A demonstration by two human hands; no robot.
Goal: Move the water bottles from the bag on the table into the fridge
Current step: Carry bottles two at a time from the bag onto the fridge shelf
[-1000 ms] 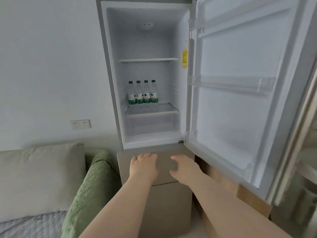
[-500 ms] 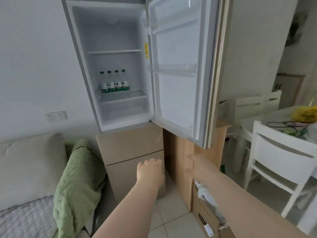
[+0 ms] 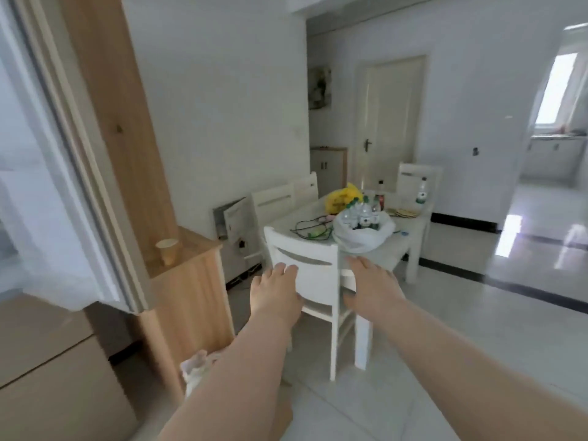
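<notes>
Empty-handed, left hand (image 3: 275, 296) and right hand (image 3: 372, 286) reach, fingers loosely apart, toward the bottle-filled bag (image 3: 362, 232) on the counter (image 3: 404, 241), likely to fetch more.

White walls (image 3: 222, 90), glossy pale tile floor (image 3: 477, 329) — white chair (image 3: 310, 275), closed door (image 3: 389, 119), bright window (image 3: 555, 87).

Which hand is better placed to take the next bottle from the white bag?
Right, marginally. Both hands are empty, but the right hand lines up below the white bag; the left hand sits before the chair.
</notes>
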